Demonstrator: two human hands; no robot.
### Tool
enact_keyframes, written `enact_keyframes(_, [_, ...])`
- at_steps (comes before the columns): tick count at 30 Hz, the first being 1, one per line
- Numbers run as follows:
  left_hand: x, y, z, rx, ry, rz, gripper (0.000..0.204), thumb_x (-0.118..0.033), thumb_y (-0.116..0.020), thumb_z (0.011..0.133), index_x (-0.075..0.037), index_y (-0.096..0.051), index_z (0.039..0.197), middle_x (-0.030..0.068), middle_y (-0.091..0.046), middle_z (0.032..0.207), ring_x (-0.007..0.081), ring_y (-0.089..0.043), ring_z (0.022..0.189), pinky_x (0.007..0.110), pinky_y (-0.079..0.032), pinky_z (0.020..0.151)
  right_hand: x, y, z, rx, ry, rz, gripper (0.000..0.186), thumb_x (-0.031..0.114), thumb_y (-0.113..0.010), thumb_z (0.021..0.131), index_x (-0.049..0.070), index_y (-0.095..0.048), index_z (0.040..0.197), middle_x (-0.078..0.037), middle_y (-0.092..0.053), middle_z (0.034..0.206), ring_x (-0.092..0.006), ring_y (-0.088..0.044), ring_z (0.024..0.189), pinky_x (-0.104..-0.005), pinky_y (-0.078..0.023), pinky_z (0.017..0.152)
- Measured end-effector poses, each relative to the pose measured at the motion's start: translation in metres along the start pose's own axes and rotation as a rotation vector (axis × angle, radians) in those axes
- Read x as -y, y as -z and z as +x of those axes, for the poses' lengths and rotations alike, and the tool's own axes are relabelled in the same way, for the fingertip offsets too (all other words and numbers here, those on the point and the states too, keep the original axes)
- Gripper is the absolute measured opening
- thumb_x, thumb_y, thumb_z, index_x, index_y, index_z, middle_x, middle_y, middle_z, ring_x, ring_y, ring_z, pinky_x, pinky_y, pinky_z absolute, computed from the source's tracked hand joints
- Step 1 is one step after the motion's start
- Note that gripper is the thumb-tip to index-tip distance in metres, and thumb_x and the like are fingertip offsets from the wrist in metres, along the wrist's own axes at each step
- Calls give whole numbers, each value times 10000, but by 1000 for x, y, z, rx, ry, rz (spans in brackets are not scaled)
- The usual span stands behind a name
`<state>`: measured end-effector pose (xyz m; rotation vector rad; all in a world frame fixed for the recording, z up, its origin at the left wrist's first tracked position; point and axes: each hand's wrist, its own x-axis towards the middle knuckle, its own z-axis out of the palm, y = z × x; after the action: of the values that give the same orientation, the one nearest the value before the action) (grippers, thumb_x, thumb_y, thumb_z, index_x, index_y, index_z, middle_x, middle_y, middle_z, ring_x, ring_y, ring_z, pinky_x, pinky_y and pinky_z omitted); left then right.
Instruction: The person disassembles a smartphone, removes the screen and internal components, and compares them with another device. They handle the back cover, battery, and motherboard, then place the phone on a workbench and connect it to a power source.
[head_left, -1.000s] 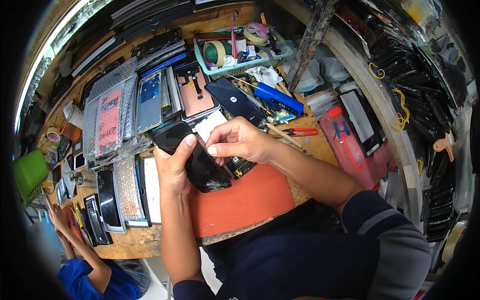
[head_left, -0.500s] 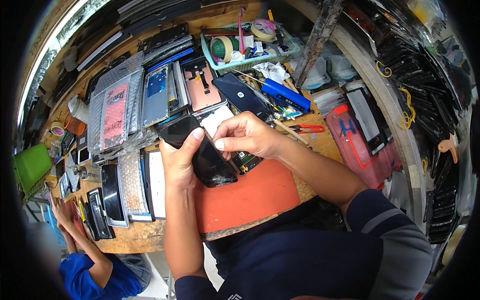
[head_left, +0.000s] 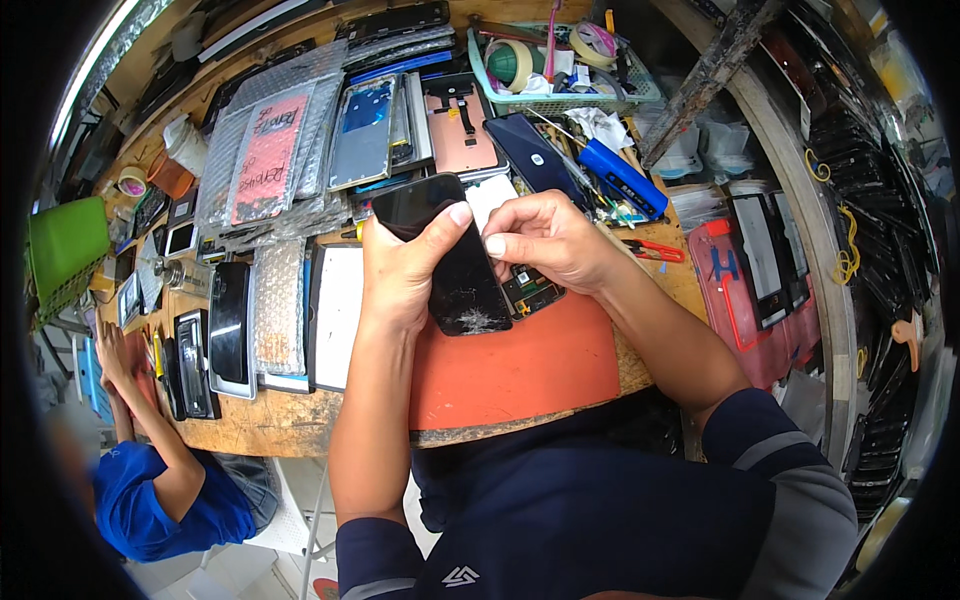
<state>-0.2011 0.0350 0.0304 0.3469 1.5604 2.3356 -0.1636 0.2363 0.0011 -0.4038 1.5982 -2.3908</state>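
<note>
My left hand (head_left: 395, 265) grips a black phone (head_left: 465, 285) whose glass is cracked at the lower end, thumb lying on its upper part. My right hand (head_left: 555, 250) is closed in a pinch at the phone's right edge; what is between thumb and forefinger is hidden. Behind and right of the phone, a small opened phone assembly (head_left: 532, 292) shows its circuit board. A white rectangle (head_left: 488, 195) lies just above, and an orange mat (head_left: 515, 385) is spread under both hands.
Stacked wrapped panels (head_left: 265, 160) and phone parts crowd the back and left. A tool basket (head_left: 630, 95), blue cylindrical tool (head_left: 620, 180), red-handled pliers (head_left: 655, 250) and wooden post (head_left: 705, 85) are rightward. A co-worker's arm (head_left: 150, 430) is at lower left.
The view has shifted, so bench, phone and both hands sit higher and slightly rightward in the picture. My left hand keeps its grip and my right hand its pinch at the phone's edge.
</note>
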Motion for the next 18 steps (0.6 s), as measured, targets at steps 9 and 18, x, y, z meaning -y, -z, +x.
enact_keyframes(9, [-4,1,-2,53,0,-41,226,-183,-843,894,-32,-696,977,34,-714,851,113,-676,709,284,-566,656,0,-1,-2,-14,-20,16,110,69,-707,987,-28,-715,1037,-79,-707,879,-156,-695,770,-305,-590,728])
enact_keyframes(18, [0,10,11,-68,-35,-197,147,-134,-790,921,-70,-676,986,-6,-686,889,94,-657,769,276,-548,704,13,1,5,-209,38,-218,194,137,-693,1018,-41,-714,1092,-109,-740,950,-155,-721,817,-293,-603,725])
